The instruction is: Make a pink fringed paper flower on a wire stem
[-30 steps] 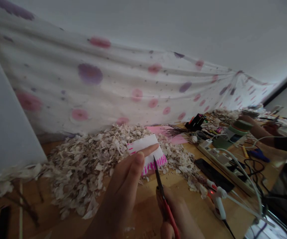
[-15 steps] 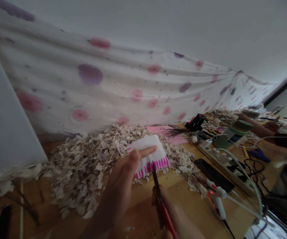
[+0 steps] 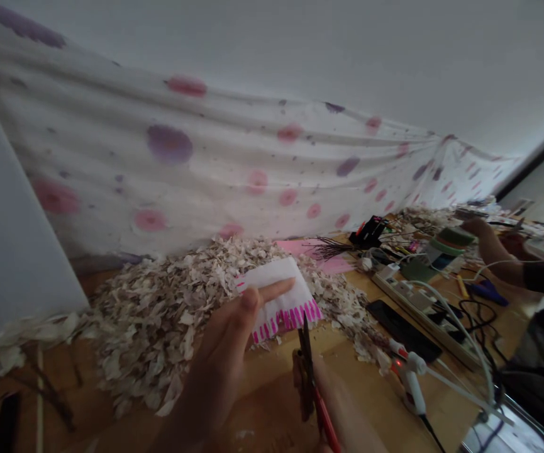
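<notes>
My left hand (image 3: 231, 324) grips a white sheet of paper (image 3: 276, 275) from its left side, the index finger stretched across the top and the other fingers hidden beneath. Bright pink strokes run along the sheet's near edge, which looks cut into a fringe. In my right hand (image 3: 321, 390) is a pair of scissors (image 3: 310, 371) with red handles and dark blades. Their tips point away from me and reach the fringe near the sheet's right part. Whether the blades touch the paper I cannot tell.
Behind the paper spreads a heap of pale dried petals (image 3: 158, 314). To the right lie a black phone (image 3: 404, 330), a white glue gun (image 3: 410, 377) with a red light, a power strip (image 3: 422, 308) with tangled cables, and a green-and-white container (image 3: 436, 255). Another person's arm (image 3: 498, 255) reaches in beyond.
The scissors have shifted right along the fringed edge and back a little towards me. My left hand keeps its hold on the paper. At the right, the other person's hand has moved.
</notes>
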The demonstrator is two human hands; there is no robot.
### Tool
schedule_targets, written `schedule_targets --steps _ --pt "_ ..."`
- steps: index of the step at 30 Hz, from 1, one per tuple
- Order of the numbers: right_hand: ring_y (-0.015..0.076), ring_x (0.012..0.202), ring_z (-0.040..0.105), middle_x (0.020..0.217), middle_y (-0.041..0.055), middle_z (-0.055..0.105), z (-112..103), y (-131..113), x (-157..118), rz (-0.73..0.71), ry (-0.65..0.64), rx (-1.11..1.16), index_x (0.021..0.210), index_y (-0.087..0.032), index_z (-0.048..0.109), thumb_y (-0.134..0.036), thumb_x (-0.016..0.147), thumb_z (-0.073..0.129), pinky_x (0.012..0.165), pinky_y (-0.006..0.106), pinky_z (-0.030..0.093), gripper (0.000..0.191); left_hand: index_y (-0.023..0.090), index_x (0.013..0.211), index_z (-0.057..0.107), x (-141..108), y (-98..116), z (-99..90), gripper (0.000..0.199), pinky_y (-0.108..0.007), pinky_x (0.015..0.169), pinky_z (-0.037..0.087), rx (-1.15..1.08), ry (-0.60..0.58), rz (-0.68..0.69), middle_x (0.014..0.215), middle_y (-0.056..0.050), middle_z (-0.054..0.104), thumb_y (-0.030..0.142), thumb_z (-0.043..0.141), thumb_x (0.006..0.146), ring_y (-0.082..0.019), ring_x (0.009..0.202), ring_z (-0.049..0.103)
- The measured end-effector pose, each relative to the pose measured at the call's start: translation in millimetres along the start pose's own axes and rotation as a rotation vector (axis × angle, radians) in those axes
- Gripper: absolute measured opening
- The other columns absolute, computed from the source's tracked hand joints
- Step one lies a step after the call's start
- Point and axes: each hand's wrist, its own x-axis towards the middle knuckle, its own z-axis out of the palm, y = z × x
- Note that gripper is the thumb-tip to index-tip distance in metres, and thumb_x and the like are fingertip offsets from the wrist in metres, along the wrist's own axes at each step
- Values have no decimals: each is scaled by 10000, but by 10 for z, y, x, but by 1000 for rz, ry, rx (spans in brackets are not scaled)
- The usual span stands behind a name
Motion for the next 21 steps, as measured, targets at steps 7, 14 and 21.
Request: schedule_targets --steps 7,14,21 --pt "287 823 638 906 77 677 -2 49 24 11 1 -39 945 -242 530 -948 501 719 716 347 507 856 192 1174 798 -19 -22 10 593 -506 1210 410 32 2 6 1326 -113 741 656 487 977 -332 1396 563" --pt "295 851 647 975 102 689 -20 2 -38 -9 17 -22 1088 -238 599 -942 618 651 773 369 534 848 242 1227 776 -62 -48 2 574 -525 1174 456 99 -3 -60 1236 -89 781 666 486 970 -329 1371 590" --pt "239 673 597 821 87 676 30 28 -69 65 50 -31 956 -239 632 -976 625 579 611 339 522 810 229 1173 802 -52 -34 23 537 -521 1247 346 82 14 -14 1333 -90 740 625 488 992 -324 1416 545"
